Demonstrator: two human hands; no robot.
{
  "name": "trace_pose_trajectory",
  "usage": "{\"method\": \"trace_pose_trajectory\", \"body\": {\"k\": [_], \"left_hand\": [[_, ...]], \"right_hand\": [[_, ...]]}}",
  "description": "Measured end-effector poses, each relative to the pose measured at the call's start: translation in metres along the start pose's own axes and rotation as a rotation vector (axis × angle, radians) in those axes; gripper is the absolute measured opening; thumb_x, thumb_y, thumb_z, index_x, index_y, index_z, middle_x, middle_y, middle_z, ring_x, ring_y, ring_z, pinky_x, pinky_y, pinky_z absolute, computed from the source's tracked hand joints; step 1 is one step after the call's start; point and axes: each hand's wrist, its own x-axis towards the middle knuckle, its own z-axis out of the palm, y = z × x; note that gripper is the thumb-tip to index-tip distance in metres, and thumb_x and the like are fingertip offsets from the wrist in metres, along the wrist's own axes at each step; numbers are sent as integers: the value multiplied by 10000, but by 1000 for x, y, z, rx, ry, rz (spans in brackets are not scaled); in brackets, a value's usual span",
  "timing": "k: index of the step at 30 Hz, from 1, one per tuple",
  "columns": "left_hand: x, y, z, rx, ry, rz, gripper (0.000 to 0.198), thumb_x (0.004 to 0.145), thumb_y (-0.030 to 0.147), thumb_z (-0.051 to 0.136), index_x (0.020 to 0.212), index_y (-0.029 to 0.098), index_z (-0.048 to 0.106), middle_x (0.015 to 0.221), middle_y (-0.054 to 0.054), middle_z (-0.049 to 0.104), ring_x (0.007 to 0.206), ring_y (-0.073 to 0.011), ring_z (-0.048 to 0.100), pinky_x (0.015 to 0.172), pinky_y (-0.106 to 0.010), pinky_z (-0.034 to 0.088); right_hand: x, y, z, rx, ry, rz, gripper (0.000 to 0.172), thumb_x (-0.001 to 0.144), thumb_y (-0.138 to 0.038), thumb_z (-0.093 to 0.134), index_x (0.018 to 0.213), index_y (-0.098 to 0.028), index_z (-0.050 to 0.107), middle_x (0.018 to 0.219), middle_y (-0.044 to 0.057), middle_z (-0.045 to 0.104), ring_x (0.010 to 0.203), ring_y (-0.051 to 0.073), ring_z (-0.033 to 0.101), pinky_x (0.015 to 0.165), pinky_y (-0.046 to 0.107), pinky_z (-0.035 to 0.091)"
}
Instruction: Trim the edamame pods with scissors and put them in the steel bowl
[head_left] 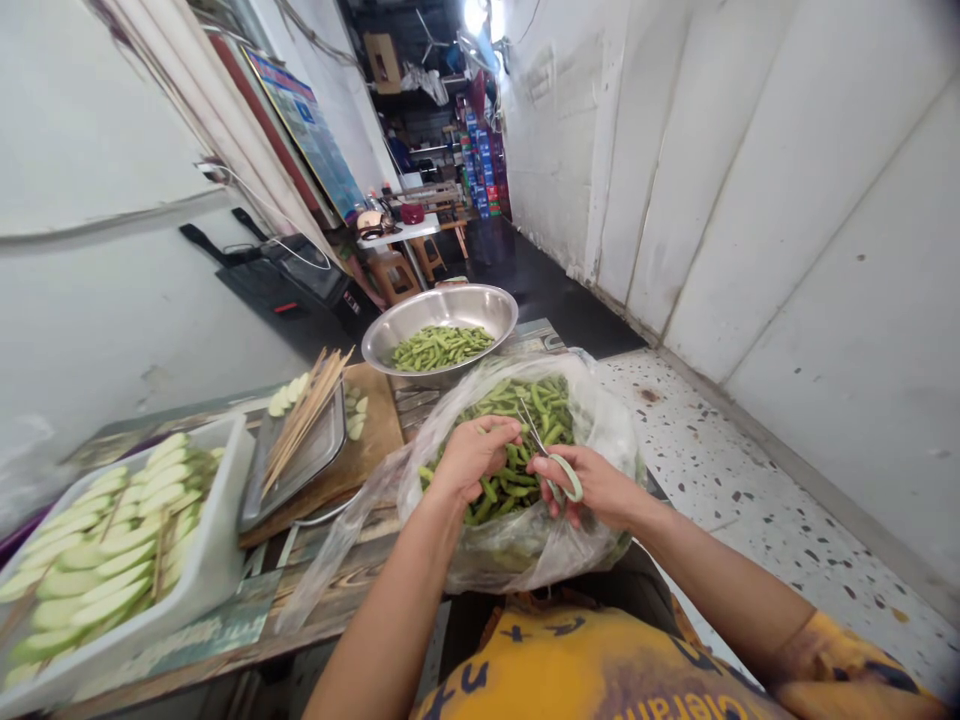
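In front of me an opened clear plastic bag (517, 555) is full of green edamame pods (517, 480). My right hand (589, 485) grips a pair of scissors (568, 478) with pale green handles, and the blades stand apart, pointing up and left over the pods. Just left of the blades, my left hand (476, 455) is closed in a pinch above the bag. A bit of green pod seems to show at its fingertips, mostly hidden by the fingers. Behind the bag, a steel basin (495, 310) holds more pods.
On the wooden table (352, 570) stand a white tub (225, 480) of skewered pale green slices and a metal tray (326, 440) with wooden skewers (307, 415) across it, beside a cutting board (382, 420). A white wall (750, 200) runs along the right.
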Motion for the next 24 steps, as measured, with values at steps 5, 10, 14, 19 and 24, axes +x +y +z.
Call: {"method": "trace_pose_trajectory", "body": {"k": [5,10,14,19,24], "left_hand": [[-2,-3,2,49,0,-21,299,618,359,731,695,119,569,439,70,474,305,-7,221,364,-200,108],[10,22,-8,245,278,172,209,671,330,640,736,141,579,546,35,539,373,-41,294,400,-205,189],[43,83,-33,661,860,748,138,742,266,555,807,155,606,816,-50,632,767,-167,559,716,-282,427],[111,136,-67,1061,922,844,198,827,242,468,922,127,598,1123,-168,581,1100,-274,505,975,-413,337],[123,115,-63,1374,636,652,344,761,399,606,988,148,660,1332,-179,494,1257,-380,374,1028,-542,217]], "right_hand": [[0,6,-1,35,13,24,456,721,-591,669,745,-149,561,504,-57,519,321,47,400,238,147,259],[-1,9,-5,110,52,44,432,712,-560,694,770,-155,556,529,-43,539,372,71,470,249,142,289],[-4,9,-9,166,57,7,436,756,-573,648,850,-155,569,577,-23,562,448,98,531,298,153,366],[-6,12,-13,169,32,5,403,789,-540,635,846,-146,573,586,-13,567,440,95,524,292,148,354],[-10,8,-20,226,73,8,418,779,-545,647,888,-147,583,617,-5,570,480,109,546,305,156,376]]}}
